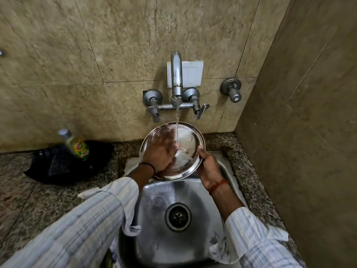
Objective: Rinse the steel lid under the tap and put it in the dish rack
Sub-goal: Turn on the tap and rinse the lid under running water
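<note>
A person stands at a steel sink (154,219), seen from above, rinsing a round steel lid (188,151) under a wall-mounted tap (176,74). The lid is held tilted over the far edge of the sink, its shiny hollow face turned up toward the camera, and a thin stream of water (176,122) falls onto its centre.

The right hand (208,169) pinches the lid's near right rim, its grip closed on the edge. The left hand (160,151) lies flat on the lid's left half, fingers spread loosely and pressed against the metal, apparently rubbing it rather than clasping it.

This looks like the rinsing step, in progress. Next, the lid would need lifting clear of the stream and carrying to the dish rack, which is not in view.

On the speckled stone surface (23,190) to the left, a green dish-soap bottle (77,145) stands on a dark cloth (63,167).
</note>
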